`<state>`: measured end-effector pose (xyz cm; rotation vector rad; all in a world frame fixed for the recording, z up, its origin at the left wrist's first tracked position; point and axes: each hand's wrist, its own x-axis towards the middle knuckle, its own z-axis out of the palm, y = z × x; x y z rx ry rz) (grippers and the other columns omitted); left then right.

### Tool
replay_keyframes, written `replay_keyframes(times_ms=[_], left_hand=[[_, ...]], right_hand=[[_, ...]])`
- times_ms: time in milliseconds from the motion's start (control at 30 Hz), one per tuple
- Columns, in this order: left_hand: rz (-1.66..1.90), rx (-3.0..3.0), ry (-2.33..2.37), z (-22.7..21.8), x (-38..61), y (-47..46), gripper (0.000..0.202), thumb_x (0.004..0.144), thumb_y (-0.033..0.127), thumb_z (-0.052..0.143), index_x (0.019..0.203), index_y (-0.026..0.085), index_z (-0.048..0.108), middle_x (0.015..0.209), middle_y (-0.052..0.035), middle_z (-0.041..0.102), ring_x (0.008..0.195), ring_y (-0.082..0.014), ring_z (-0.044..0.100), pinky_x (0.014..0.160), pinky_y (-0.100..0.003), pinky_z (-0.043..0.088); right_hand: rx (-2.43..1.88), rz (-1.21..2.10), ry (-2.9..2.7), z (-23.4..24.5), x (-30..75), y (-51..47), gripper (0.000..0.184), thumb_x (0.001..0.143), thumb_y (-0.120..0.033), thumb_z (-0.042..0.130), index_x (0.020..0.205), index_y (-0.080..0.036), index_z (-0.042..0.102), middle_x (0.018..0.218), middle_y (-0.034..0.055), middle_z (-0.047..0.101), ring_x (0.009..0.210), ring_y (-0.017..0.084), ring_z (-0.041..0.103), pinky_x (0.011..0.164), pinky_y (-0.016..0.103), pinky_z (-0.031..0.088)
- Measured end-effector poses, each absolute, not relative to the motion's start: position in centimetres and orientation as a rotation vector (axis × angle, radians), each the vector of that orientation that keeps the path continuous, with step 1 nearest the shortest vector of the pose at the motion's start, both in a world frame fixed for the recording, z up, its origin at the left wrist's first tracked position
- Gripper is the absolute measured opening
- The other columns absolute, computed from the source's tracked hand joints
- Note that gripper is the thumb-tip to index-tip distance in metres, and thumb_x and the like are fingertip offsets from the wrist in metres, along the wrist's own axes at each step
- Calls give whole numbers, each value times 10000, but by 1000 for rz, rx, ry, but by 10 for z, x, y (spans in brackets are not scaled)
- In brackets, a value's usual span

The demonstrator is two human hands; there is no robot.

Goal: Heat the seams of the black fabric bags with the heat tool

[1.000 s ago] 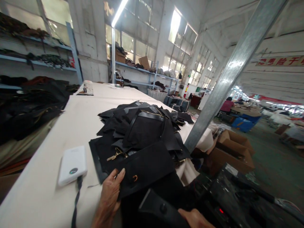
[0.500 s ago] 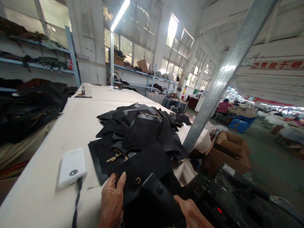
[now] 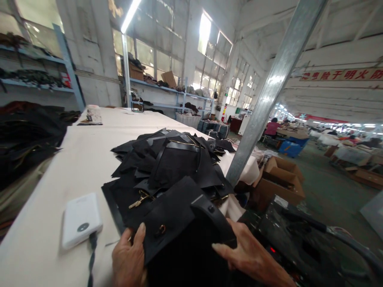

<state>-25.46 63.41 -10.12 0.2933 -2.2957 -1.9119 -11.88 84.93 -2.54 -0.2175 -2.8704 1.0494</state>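
My left hand [image 3: 129, 253] pinches the left edge of a black fabric panel [image 3: 179, 199] between thumb and fingers. A small gold-coloured ring [image 3: 162, 229] is fixed to this panel near my thumb. At its right side my right hand [image 3: 245, 249] grips it, thumb on top and fingers mostly hidden behind. A stiff black strip [image 3: 214, 215] with a dark button-like fitting runs along the panel just by that hand. Beyond both hands lies a heap of black panels [image 3: 175, 163], some with zips. A gold-coloured clasp [image 3: 138, 200] rests on the near part of the heap.
A white power bank [image 3: 82, 219] with a dark cable lies on the pale table [image 3: 80, 159] left of my hands. A metal post [image 3: 269, 99] rises at the table's right edge. Cardboard boxes [image 3: 272, 191] and a dark machine [image 3: 296, 239] stand to the right.
My right hand has come up with its side of the panel, and the strip is raised and turned. My left hand keeps its pinch. The view has swung slightly to the right.
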Motion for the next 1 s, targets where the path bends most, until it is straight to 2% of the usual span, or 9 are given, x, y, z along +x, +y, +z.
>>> replay_keyframes(times_ms=[67, 200, 367, 467, 567, 733, 833, 900, 1000], left_hand=[[-1862, 296, -2337, -100, -262, 628, 325, 695, 527, 484, 726, 208, 538, 573, -1, 541, 606, -188, 527, 606, -293, 435], [-1961, 275, -2362, -98, -275, 622, 413, 656, 546, 543, 884, 206, 604, 656, -7, 598, 766, -234, 594, 701, -315, 459], [-2170, 225, -2252, -111, -286, 620, 468, 647, 538, 592, 954, 185, 605, 803, -34, 671, 827, -237, 623, 700, -305, 493], [-2193, 230, -2231, -117, -291, 619, 470, 612, 550, 631, 892, 173, 606, 814, -42, 679, 795, -226, 627, 698, -302, 499], [-2248, 250, -2195, -117, -294, 617, 523, 567, 564, 671, 897, 163, 614, 785, -42, 684, 782, -230, 633, 690, -309, 503], [-2402, 244, -2039, -115, -294, 619, 572, 547, 551, 721, 942, 150, 622, 823, -36, 697, 810, -219, 643, 706, -284, 517], [-2495, 197, -1972, -119, -294, 619, 546, 596, 516, 736, 980, 147, 616, 834, -34, 702, 820, -203, 649, 720, -271, 522], [-2557, 179, -1931, -123, -295, 620, 538, 624, 493, 738, 1022, 155, 609, 859, -31, 705, 854, -194, 650, 760, -268, 523], [-2642, 235, -1862, -124, -297, 621, 581, 613, 481, 751, 1076, 166, 597, 884, -28, 707, 872, -195, 652, 761, -268, 530]], right_hand=[[-161, 1145, -2939, -17, -115, 848, 284, 870, -380, 555, 1010, -145, 635, 761, 15, 643, 581, 112, 603, 494, 151, 458], [-126, 1045, -2954, -27, -106, 848, 290, 833, -362, 595, 1065, -198, 656, 980, 45, 667, 839, 181, 631, 726, 212, 510], [259, 580, -2928, -68, -112, 857, 376, 865, -333, 585, 1221, -210, 595, 1172, 108, 617, 1033, 236, 596, 909, 293, 482], [680, 130, -2760, -83, -121, 860, 340, 915, -305, 524, 1252, -310, 565, 1269, 148, 545, 1051, 289, 590, 866, 384, 508], [844, -16, -2661, -84, -131, 858, 334, 914, -278, 517, 1226, -389, 559, 1259, 172, 528, 975, 311, 611, 750, 417, 540], [774, 135, -2884, -77, -145, 850, 309, 906, -392, 519, 1197, -324, 596, 1238, 164, 538, 1027, 324, 567, 793, 437, 522], [606, 365, -3052, -72, -146, 852, 454, 877, -456, 549, 1273, -234, 536, 1213, 140, 559, 1056, 277, 550, 918, 378, 470], [426, 604, -3134, -65, -142, 857, 558, 844, -480, 586, 1327, -223, 475, 1162, 104, 586, 1013, 234, 570, 935, 318, 455], [47, 915, -3255, -47, -133, 864, 659, 799, -518, 623, 1352, -202, 454, 1161, 104, 587, 1041, 251, 570, 929, 309, 456]])
